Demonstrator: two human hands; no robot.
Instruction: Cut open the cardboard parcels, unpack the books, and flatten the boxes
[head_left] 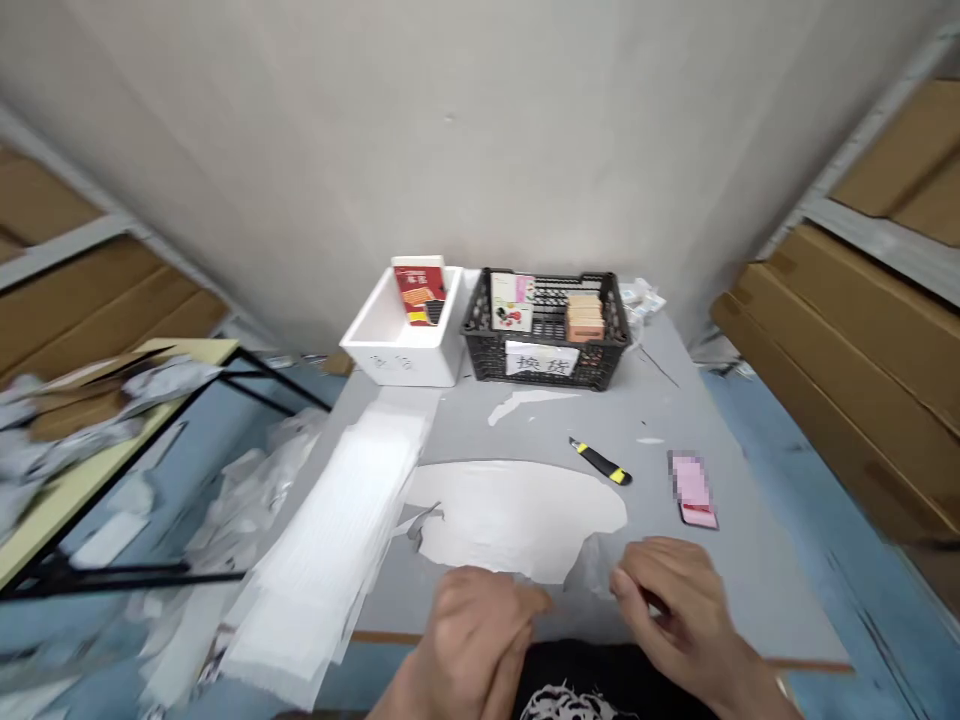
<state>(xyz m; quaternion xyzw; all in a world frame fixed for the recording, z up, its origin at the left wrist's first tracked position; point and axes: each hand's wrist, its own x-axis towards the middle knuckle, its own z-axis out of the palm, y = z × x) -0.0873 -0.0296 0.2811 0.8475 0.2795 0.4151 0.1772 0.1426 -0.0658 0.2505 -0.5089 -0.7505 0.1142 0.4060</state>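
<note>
Hands sit low at the near edge of a grey table point(720, 590), close together and a little blurred. The left hand point(472, 650) is curled narrow, its fingers drawn in toward the right, and whether it pinches anything I cannot tell. The right hand point(667, 610) is half-curled, with its fingers point(626, 580) just beside a wisp of clear plastic film point(589, 568) that rises from the table between the hands; whether they grip it is unclear. That film lies at the near edge of a broad white sheet point(510, 515), and its long axis is too crumpled to read. To the left, a thick stack of white sheets point(330, 530) runs slantwise from the near edge toward a white foam box point(401, 345), so plenty lies in that pile. Red packets point(418, 290) stand in the box, beside a black plastic crate point(545, 370) holding cards and tan blocks. A yellow-and-black utility knife point(600, 462) and a pink card point(691, 490) lie untouched to the right.
</note>
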